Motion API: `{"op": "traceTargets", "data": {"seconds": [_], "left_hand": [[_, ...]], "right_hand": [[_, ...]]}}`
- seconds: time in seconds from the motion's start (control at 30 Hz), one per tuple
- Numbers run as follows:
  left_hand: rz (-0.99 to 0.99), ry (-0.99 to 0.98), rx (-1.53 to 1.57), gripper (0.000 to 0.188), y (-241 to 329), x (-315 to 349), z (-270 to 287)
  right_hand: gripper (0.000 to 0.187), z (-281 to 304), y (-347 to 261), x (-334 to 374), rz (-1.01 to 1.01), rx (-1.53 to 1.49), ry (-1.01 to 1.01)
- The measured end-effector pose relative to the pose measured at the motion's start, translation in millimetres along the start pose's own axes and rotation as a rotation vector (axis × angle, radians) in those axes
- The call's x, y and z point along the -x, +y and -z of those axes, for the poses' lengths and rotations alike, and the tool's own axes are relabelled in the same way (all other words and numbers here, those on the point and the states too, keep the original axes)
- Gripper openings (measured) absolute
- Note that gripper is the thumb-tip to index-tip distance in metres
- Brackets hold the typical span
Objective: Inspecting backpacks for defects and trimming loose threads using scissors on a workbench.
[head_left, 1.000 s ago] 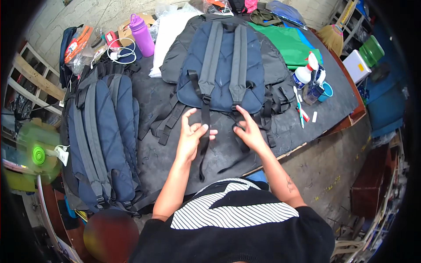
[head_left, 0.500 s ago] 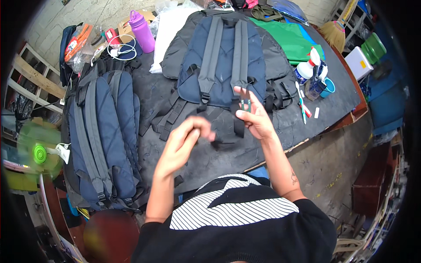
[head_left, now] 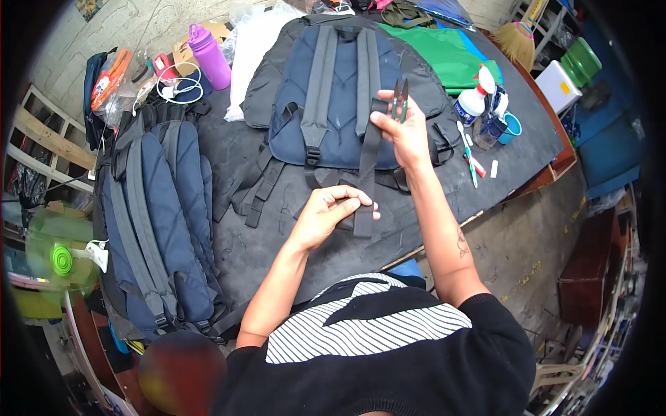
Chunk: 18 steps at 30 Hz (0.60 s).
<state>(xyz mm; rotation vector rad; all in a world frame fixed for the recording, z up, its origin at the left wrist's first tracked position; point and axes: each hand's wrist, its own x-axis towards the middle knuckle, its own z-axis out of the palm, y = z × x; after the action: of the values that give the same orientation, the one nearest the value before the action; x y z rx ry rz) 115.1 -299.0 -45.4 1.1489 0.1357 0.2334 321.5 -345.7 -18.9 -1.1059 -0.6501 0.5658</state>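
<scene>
The dark surface (head_left: 243,243) ends in a wooden edge at near right, with open room between the backpacks (head_left: 184,229) on the left and the hands. A navy backpack (head_left: 347,90) lies at far centre. The left hand's (head_left: 326,215) fingers narrowly pinch a black webbing strap (head_left: 369,159) near its lower end; the right hand's (head_left: 408,135) fingers hold small snips (head_left: 403,91), thumb against the strap higher up. The fingers partly hide the snips' handles.

The left of two fisheye cameras on my head looks down over my shirt (head_left: 444,367) at the counter (head_left: 229,145), my left grip (head_left: 331,215) and right grip (head_left: 408,133) close below. Its wide view reaches forward to the wall (head_left: 128,35).
</scene>
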Motion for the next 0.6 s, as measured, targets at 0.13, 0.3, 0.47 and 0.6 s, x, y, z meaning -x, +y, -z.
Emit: {"op": "traceTargets", "data": {"seconds": [0.13, 0.3, 0.47, 0.6], "left_hand": [[-0.008, -0.031, 0.160, 0.050, -1, -3, -1], [0.040, 0.035, 0.080, 0.076, -6, -13, 6], [0.033, 0.037, 0.021, 0.076, -13, -27, 10], [-0.006, 0.021, -0.010, 0.078, -11, -35, 12]], "right_hand": [[0.041, 16, 6, -9, -0.067, 0.233, 0.088], [0.047, 64, 20, 14, 0.059, 0.595, 0.344], [0.049, 170, 60, 68, 0.028, 1.150, 0.595], [0.050, 196, 74, 99, -0.045, 1.261, 0.579]]}}
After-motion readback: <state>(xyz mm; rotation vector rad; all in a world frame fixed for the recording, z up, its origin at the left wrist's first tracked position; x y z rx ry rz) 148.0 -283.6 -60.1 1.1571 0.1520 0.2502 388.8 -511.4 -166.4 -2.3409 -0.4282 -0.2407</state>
